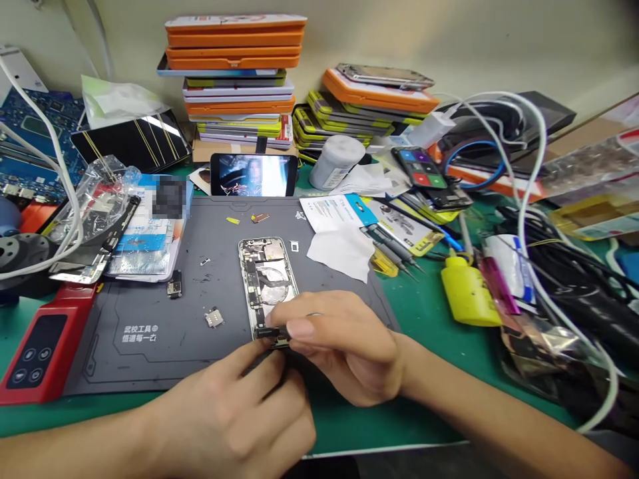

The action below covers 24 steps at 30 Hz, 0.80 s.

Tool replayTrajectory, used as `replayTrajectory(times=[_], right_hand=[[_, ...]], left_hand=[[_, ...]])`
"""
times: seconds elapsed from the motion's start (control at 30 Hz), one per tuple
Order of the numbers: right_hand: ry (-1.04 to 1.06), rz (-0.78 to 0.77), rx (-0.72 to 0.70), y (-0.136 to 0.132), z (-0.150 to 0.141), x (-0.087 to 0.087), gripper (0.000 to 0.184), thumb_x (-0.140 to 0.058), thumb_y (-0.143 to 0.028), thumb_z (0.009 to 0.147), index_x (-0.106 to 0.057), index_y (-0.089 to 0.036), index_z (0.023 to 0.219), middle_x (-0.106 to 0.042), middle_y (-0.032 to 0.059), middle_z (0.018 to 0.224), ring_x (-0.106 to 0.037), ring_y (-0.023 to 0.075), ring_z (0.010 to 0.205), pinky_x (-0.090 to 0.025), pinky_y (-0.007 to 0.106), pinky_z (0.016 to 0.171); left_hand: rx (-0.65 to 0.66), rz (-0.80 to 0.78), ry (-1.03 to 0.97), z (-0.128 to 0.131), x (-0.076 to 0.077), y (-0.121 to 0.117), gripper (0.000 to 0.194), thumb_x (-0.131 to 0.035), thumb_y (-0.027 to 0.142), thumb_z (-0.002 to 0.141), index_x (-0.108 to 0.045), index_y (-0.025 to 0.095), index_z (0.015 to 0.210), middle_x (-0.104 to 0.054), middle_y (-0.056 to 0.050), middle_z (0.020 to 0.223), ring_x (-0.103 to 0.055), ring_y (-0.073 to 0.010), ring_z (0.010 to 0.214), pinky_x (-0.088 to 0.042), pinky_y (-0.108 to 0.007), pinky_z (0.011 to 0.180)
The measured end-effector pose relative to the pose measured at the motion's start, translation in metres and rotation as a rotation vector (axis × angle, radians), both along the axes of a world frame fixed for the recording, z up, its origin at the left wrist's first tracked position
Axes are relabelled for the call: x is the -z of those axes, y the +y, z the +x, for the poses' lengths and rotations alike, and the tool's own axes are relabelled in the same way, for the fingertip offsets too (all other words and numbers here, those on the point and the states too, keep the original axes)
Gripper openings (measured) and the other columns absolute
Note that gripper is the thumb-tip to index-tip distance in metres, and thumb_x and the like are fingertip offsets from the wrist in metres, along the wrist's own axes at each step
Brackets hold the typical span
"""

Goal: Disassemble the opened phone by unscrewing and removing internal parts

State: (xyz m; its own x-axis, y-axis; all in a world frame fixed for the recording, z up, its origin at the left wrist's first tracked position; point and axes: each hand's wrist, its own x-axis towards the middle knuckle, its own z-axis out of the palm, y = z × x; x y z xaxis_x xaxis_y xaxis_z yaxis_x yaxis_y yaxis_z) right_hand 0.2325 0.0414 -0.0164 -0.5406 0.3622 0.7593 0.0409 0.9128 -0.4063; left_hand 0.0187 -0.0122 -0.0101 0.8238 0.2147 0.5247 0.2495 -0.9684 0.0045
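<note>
An opened smartphone (269,273), its inner boards and a round coil showing, lies on the grey repair mat (164,362). My right hand (344,339) pinches a small dark phone part (268,332) between thumb and fingers over the phone's lower end. My left hand (249,406) is closed at the phone's bottom edge, its index fingertip by that part; the other fingers are curled under. Whether it grips the phone or the part is hidden. A small metal plate (214,317), a camera module (174,285) and a SIM tray (294,246) lie loose on the mat.
Behind the mat a lit phone (253,175) leans below stacked orange and yellow boxes (234,56). At the left stands a red control unit (42,346). Screwdrivers (394,249), a yellow bottle (469,293) and white cables (534,259) crowd the right side.
</note>
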Motion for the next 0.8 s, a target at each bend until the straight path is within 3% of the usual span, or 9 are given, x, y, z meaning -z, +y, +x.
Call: replayTrajectory(times=[0.17, 0.4, 0.8], right_hand=[[0.004, -0.021, 0.057, -0.0002, 0.002, 0.0031, 0.043, -0.041, -0.014, 0.112, -0.047, -0.022, 0.153, -0.076, 0.0035, 0.092, -0.073, 0.0161, 0.08, -0.062, 0.025, 0.071], [0.027, -0.009, 0.067, -0.0024, 0.0035, 0.0046, 0.041, -0.043, -0.012, 0.111, -0.052, -0.018, 0.15, -0.08, 0.0095, 0.106, -0.077, 0.0168, 0.093, -0.066, 0.026, 0.077], [0.022, -0.029, 0.114, -0.0053, 0.0022, 0.0033, 0.04, -0.044, -0.011, 0.111, -0.053, -0.021, 0.148, -0.079, 0.0073, 0.105, -0.077, 0.0162, 0.094, -0.067, 0.026, 0.078]], left_hand=[[0.008, 0.01, 0.002, -0.001, -0.0016, 0.0017, 0.026, -0.053, 0.013, 0.104, -0.079, 0.011, 0.102, -0.081, -0.011, 0.102, -0.08, -0.0277, 0.095, -0.068, -0.044, 0.095], [0.016, 0.011, 0.019, -0.0021, 0.0, 0.0015, 0.025, -0.053, 0.013, 0.103, -0.079, 0.01, 0.105, -0.081, -0.011, 0.104, -0.079, -0.0287, 0.099, -0.067, -0.045, 0.098], [0.006, 0.018, 0.013, -0.0009, -0.0014, 0.0014, 0.022, -0.056, 0.015, 0.103, -0.077, 0.011, 0.102, -0.08, -0.011, 0.102, -0.078, -0.0267, 0.097, -0.066, -0.043, 0.098]])
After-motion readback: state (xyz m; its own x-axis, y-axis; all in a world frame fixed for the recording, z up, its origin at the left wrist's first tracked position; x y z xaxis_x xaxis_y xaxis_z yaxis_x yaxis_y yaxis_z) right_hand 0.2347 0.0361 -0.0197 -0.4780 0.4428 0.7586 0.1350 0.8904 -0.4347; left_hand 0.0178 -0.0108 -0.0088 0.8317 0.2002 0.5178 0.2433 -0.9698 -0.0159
